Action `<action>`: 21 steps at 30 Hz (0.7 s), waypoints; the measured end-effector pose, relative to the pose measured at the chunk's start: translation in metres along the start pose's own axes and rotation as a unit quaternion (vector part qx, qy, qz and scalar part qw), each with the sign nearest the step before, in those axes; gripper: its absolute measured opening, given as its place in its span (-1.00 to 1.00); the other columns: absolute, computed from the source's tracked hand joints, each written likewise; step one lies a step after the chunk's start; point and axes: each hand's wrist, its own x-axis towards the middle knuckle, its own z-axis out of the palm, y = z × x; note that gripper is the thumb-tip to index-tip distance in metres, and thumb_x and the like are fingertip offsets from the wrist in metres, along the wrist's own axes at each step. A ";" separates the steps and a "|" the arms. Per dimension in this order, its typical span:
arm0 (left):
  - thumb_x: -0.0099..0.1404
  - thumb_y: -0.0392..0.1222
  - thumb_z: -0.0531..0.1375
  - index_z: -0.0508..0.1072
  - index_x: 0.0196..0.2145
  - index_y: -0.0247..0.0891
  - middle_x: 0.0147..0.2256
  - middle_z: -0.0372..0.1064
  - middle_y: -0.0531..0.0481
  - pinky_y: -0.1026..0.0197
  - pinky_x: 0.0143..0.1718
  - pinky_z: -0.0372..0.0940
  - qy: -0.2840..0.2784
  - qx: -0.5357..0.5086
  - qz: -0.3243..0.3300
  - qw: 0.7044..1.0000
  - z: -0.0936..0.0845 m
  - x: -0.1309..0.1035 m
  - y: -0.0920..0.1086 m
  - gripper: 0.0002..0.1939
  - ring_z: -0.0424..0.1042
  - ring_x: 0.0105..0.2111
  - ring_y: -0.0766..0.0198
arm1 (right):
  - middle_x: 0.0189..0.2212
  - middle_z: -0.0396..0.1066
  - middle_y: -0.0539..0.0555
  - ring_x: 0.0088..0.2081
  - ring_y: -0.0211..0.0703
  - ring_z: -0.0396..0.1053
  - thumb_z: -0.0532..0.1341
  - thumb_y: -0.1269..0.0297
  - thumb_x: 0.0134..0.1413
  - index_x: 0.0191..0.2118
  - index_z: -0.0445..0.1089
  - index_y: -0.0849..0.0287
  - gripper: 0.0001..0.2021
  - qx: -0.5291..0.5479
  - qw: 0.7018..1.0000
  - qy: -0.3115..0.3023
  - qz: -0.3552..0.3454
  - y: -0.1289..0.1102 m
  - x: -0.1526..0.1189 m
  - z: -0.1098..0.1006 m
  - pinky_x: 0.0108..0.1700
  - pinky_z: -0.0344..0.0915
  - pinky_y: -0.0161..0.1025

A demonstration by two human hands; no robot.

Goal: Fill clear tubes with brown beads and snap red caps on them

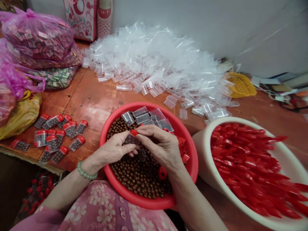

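Note:
My left hand (pixel 117 146) grips a small clear plastic container (pixel 131 139) with dark balls inside, above a red basin (pixel 104 141). My right hand (pixel 161 142) pinches a red cap (pixel 133 132) at the container's top end; whether it is fully seated I cannot tell. Below my hands, the basin holds many glossy brown balls (pixel 134 179). Empty clear containers (pixel 141 117) lie on the balls at its far side. Red plastic pieces (pixel 184 150) lie at its right, partly hidden by my right hand. A loose red cap (pixel 162 172) sits by my right wrist.
Filled, red-capped containers (pixel 52 142) lie on the table at left, near pink bags (pixel 45 35) of small packs. A large heap of clear containers (pixel 154 61) covers the back. At right stands a white tub (pixel 205 150) of red pieces, with a yellow basket (pixel 242 85) behind.

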 end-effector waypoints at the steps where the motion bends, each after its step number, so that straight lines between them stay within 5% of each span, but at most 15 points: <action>1: 0.15 -0.22 0.22 0.37 -0.28 -0.33 -0.44 0.33 0.05 0.32 -0.41 0.27 0.000 -0.004 -0.001 1.000 0.000 0.000 0.000 -0.82 0.35 -0.44 0.38 | -0.28 0.54 0.07 -0.27 -0.15 0.49 0.26 0.37 0.13 -0.27 0.50 0.08 -0.92 -0.023 0.999 -0.006 -0.023 0.000 -0.001 0.000 -0.21 0.45 -0.16; 7: 0.14 -0.11 0.28 0.40 -0.23 -0.36 -0.42 0.29 0.08 0.34 -0.46 0.17 0.014 -0.073 0.000 0.997 -0.002 0.000 -0.004 -0.70 0.25 -0.49 0.44 | -0.17 0.51 0.18 -0.15 -0.06 0.50 0.32 0.27 0.08 -0.06 0.42 0.11 -0.72 -0.122 0.985 -0.041 -0.115 -0.001 -0.005 0.001 -0.11 0.46 -0.11; 15: -0.02 -0.04 0.43 0.44 -0.26 -0.35 -0.43 0.38 0.05 0.35 -0.38 0.25 0.016 -0.176 -0.022 0.984 -0.005 0.001 -0.008 -0.55 0.36 -0.46 0.42 | -0.07 0.41 0.33 -0.06 0.18 0.41 0.35 -0.02 -0.04 0.15 0.17 0.22 -0.30 -0.259 0.950 -0.079 -0.153 0.000 -0.010 0.011 -0.09 0.41 0.10; 21: 0.19 0.25 0.22 0.50 -0.33 -0.40 -0.51 0.44 -0.04 0.32 -0.47 0.32 0.028 -0.208 -0.062 0.976 -0.006 0.004 -0.001 -0.46 0.40 -0.56 0.36 | -0.11 0.44 0.28 -0.13 0.11 0.40 0.28 0.15 0.05 0.15 0.15 0.19 -0.43 -0.287 0.942 -0.035 -0.168 0.004 -0.011 0.020 -0.10 0.37 0.06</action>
